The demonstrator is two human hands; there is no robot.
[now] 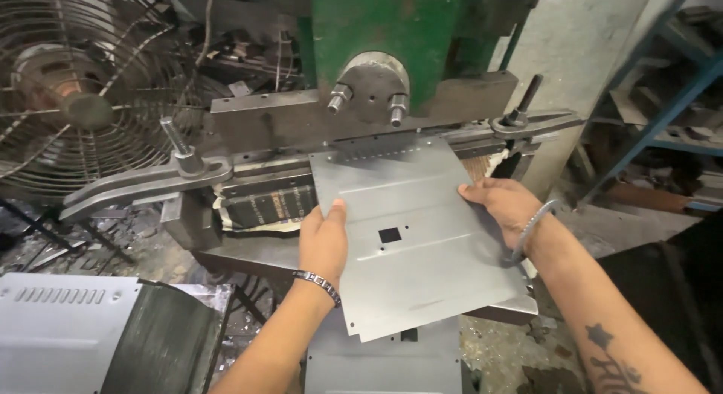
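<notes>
Steel sheet (418, 243) lies on the press (369, 115) bed, far edge under the ram, left hand (324, 239) and right hand (503, 202) gripping its side edges; fingers near the die risk crushing.

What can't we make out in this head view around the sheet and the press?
- Far edge of the metal sheet: tucked under the press head, so the tooling contact is hidden.
- Left hand and right hand: fingers under the sheet are hidden.
- Second panel at lower left: cut off by the frame edge.
- Shelf contents at right: blurred.
</notes>
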